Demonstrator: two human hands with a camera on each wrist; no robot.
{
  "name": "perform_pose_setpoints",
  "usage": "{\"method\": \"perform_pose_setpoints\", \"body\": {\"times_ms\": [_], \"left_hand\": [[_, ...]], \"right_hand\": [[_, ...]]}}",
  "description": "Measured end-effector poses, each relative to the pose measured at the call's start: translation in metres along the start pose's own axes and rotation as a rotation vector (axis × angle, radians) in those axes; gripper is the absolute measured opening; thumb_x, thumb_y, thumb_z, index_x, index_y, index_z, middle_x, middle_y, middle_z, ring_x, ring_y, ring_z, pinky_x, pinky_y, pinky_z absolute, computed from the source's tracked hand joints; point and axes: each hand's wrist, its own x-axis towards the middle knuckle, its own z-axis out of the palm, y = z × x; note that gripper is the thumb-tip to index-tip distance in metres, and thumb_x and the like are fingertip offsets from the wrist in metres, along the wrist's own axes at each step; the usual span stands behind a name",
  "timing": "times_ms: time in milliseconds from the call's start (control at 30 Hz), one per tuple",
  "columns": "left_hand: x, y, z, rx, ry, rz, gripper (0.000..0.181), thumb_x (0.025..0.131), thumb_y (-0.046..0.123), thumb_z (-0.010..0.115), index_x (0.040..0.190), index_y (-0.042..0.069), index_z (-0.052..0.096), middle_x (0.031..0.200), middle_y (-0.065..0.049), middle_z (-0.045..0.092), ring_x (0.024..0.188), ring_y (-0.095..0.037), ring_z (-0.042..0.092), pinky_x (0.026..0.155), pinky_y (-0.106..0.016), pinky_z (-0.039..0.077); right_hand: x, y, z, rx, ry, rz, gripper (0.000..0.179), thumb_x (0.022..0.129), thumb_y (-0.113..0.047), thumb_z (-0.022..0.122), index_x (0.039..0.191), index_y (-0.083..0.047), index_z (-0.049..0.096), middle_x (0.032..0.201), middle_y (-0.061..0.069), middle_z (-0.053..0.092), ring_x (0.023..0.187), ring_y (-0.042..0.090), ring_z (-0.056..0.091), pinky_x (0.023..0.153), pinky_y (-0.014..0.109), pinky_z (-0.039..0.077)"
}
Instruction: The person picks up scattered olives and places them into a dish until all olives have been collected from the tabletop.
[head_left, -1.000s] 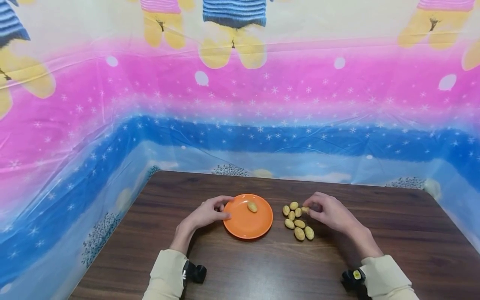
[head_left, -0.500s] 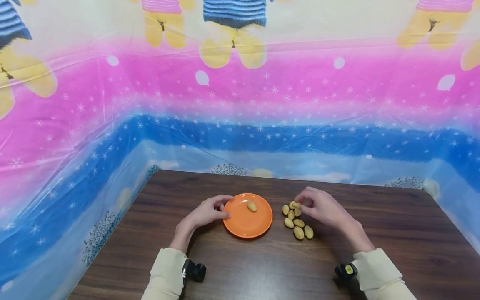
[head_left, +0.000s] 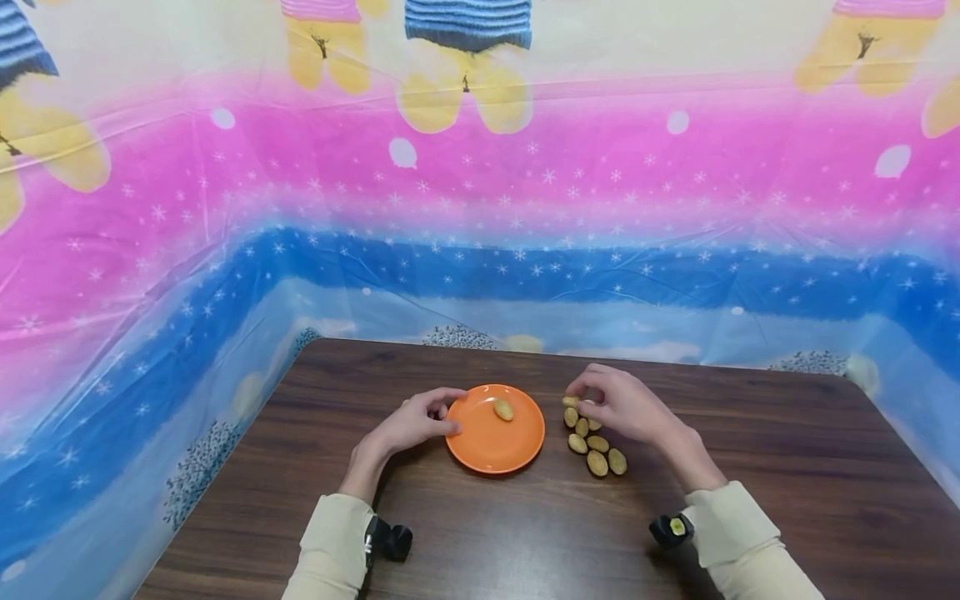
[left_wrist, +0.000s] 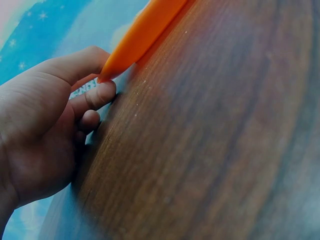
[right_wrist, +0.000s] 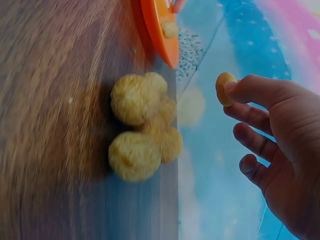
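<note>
My left hand [head_left: 411,423] pinched a round orange plate [head_left: 495,448] at nine o'clock, my right hand [head_left: 628,406] an oval yellow lump [right_wrist: 222,90]

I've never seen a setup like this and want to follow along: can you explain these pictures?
There is no machine here, just a person working bare-handed. The wide picture comes from a camera worn on the head, looking forward and down; the other two come from wrist cameras, so the table appears tipped sideways. On the table are an orange plate with one yellowish oval piece on it, and a cluster of similar pieces beside it. The left hand grips the plate's rim. The right hand pinches another piece in its fingers.
</note>
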Motion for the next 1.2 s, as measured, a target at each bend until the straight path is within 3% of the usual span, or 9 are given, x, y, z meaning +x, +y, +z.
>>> {"method": "perform_pose_setpoints", "body": {"times_ms": [567, 933, 1200], "left_hand": [[0.001, 0.0, 0.0, -0.002, -0.006, 0.012, 0.054, 0.09, 0.025, 0.072, 0.142, 0.023, 0.054, 0.086, -0.002, 0.056, 0.076, -0.018, 0.05, 0.068, -0.028, 0.038], [0.001, -0.002, 0.001, -0.002, -0.004, 0.003, 0.054, 0.09, 0.026, 0.072, 0.141, 0.024, 0.054, 0.089, -0.003, 0.055, 0.08, -0.019, 0.05, 0.071, -0.03, 0.039], [0.001, -0.001, 0.0, 0.004, 0.002, 0.001, 0.055, 0.09, 0.026, 0.073, 0.142, 0.024, 0.054, 0.089, -0.003, 0.056, 0.079, -0.019, 0.05, 0.071, -0.03, 0.039]], "right_hand": [[0.022, -0.019, 0.016, 0.017, -0.057, -0.001, 0.015, 0.093, -0.02, 0.069, 0.108, -0.022, 0.073, 0.1, -0.009, 0.063, 0.077, 0.006, 0.055, 0.067, 0.026, 0.048], [0.034, -0.019, 0.032, 0.001, -0.068, -0.074, 0.013, 0.093, -0.02, 0.07, 0.104, -0.021, 0.074, 0.098, -0.008, 0.063, 0.076, 0.006, 0.053, 0.069, 0.025, 0.048], [0.043, -0.019, 0.042, -0.002, -0.095, -0.066, 0.014, 0.093, -0.019, 0.07, 0.105, -0.02, 0.074, 0.099, -0.007, 0.063, 0.078, 0.007, 0.054, 0.071, 0.024, 0.048]]}}
